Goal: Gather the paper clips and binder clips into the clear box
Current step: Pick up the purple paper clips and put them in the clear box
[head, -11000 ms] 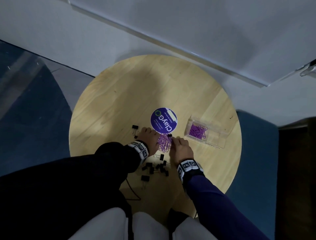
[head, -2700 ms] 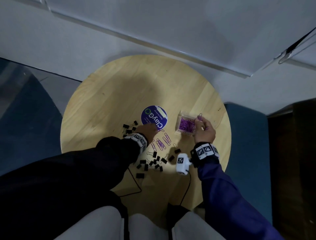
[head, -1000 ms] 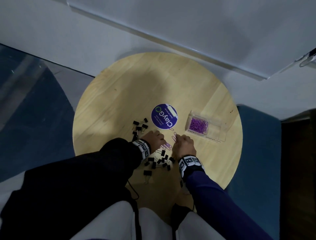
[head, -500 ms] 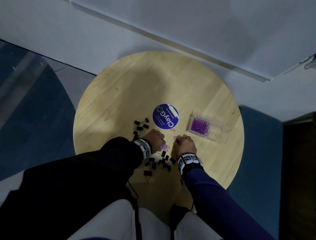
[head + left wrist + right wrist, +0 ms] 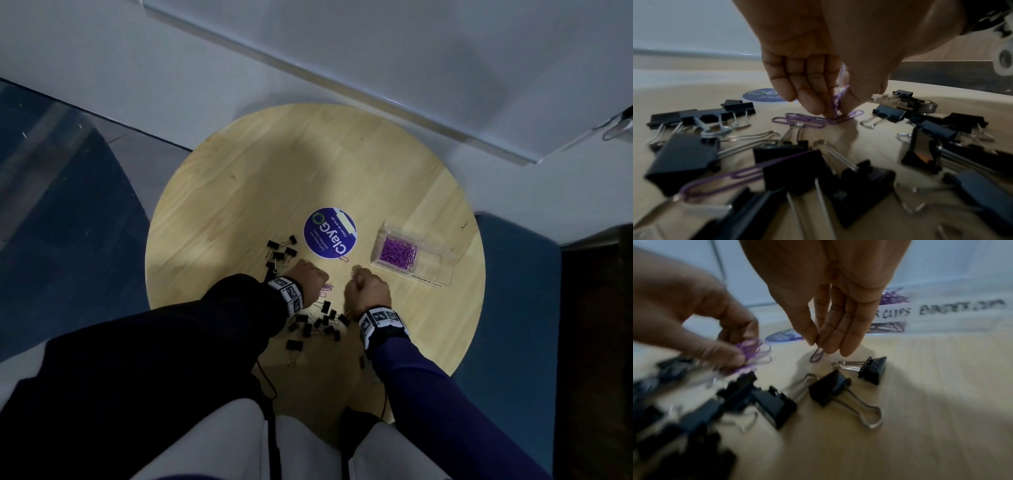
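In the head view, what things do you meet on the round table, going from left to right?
Upper cluster of black binder clips → left hand → round purple sticker → right hand → clear box holding purple paper clips.

The round purple sticker [image 5: 330, 233] on the desk [image 5: 239, 205] carries the big white word "ClayGO", seen upside down from the head view. Beside it stand smaller lines: "Clean as you go" and "Let's keep our pantries clean". The clear box [image 5: 416, 253] has a white label [image 5: 937, 311] along its near side, hand-written in dark capitals. In the right wrist view it reads "...R CLIPS" and then "BINDER CLIPS", the last word blurred. The wristbands [image 5: 287, 294] bear only black-and-white square code marks, no letters.
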Demonstrator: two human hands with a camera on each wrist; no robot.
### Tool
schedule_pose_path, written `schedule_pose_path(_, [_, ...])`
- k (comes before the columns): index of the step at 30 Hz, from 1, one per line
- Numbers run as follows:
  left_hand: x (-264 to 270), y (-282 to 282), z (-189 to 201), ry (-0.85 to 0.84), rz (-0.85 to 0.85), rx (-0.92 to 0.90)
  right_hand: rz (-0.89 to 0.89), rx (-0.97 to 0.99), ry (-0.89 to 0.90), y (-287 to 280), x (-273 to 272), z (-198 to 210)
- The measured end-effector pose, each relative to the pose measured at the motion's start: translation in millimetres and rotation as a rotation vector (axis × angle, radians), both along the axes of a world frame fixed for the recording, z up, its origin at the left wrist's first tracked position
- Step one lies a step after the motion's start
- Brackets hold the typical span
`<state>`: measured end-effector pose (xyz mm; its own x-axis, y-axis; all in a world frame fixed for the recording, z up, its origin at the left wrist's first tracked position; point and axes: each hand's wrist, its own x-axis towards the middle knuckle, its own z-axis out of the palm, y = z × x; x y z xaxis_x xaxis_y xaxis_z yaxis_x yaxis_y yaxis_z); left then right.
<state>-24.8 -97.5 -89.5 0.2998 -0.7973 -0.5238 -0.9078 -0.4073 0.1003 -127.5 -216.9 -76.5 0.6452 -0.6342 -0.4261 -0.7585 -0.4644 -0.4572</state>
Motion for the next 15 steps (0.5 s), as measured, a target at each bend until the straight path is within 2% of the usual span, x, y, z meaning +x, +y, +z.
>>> schedule_pose_path(2, [3.3, 3.7, 0.3, 0.078, 0.079, -0.055, -0.228, 0.112, -0.138, -3.5, -3.0, 5.0])
schedule_pose_path(4, [10.1, 11.4, -3.0, 0.244, 0.252, -0.202, -0.478, 0.193, -0.225, -8.6, -2.8, 15.8])
schedule_pose_path(6, [14.6, 21.1, -4.9, 0.364, 0.47, -0.355, -0.608, 0.235, -0.226, -15.3, -5.5, 14.8])
schedule_pose_path(8, [18.1, 30.2, -2.4, 0.406, 0.722, -0.464, -0.687, 0.337, -0.208, -20.3, -8.0, 8.9])
schedule_pose_path(11, [28.1, 39.2, 5.8, 0.473, 1.008, -0.407, -0.72, 0.414, -0.169, -23.4, -6.4, 6.4])
schedule_pose_path(15, [43.5, 44.6, 6.5, 0.695, 1.256, -0.268, -0.435, 0.207, 0.043, -15.7, 0.3, 9.6])
